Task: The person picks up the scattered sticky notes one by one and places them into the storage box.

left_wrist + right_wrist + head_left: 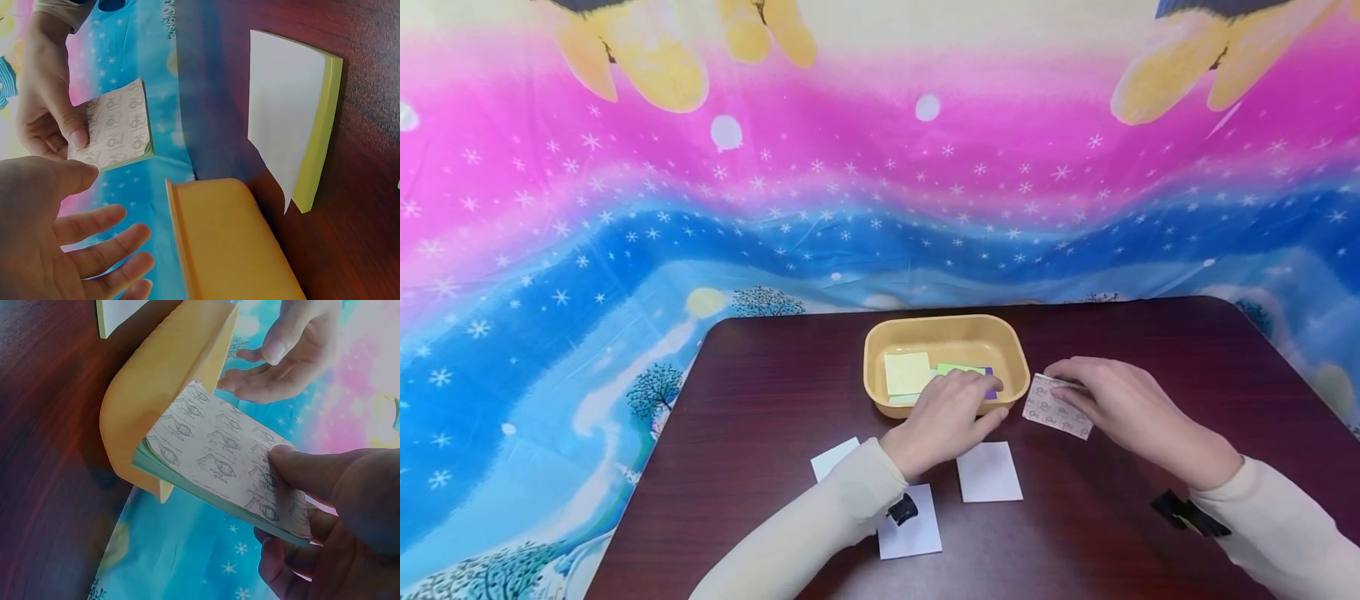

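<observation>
Right of the tub point(947, 335), the right hand point(1127, 404) pinches a pad point(1054, 412), likely for steadiness; the left hand point(942, 423) grips nothing.

table point(745, 400): dark reddish-brown, round-cornered | behind it: pink-and-blue backdrop point(865, 179) | print: white snowflakes point(591, 142), dark tree point(656, 387)

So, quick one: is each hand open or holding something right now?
Left hand: open, fingers spread, holding nothing, near the yellow container.
Right hand: closed on a green-edged note pad, printed face showing.
</observation>
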### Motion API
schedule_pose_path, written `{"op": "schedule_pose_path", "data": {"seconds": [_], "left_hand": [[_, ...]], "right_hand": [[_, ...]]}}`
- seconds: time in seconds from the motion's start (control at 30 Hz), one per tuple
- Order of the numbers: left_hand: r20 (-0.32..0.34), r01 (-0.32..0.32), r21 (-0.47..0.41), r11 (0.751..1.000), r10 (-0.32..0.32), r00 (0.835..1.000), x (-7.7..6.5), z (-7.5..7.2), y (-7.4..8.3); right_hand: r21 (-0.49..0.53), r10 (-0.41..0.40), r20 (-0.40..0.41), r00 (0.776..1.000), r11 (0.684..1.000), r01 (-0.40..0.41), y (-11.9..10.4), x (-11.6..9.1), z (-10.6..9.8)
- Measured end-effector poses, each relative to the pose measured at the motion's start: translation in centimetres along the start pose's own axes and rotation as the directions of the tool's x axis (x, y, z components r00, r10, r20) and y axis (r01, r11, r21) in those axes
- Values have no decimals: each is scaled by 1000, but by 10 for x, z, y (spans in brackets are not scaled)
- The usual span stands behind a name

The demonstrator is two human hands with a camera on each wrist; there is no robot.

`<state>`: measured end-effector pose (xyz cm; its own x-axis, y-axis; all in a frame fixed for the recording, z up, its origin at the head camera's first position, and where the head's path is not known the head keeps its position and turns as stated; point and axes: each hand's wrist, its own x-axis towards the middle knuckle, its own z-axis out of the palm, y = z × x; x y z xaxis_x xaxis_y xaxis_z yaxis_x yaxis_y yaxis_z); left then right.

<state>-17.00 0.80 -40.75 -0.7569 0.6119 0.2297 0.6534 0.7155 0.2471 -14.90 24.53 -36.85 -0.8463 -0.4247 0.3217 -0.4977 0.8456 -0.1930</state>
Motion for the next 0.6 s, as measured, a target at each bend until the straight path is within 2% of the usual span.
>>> {"op": "schedule_pose_path", "data": {"seconds": [0.37, 0.6], "left_hand": [[-8, 38, -5, 999, -38, 999, 1, -5, -5], [14, 57, -23, 998, -57, 998, 2, -6, -6]], "right_hand": [[16, 4, 15, 1000, 1000, -4, -3, 8, -1], [43, 36, 43, 998, 998, -38, -5, 14, -1]]}}
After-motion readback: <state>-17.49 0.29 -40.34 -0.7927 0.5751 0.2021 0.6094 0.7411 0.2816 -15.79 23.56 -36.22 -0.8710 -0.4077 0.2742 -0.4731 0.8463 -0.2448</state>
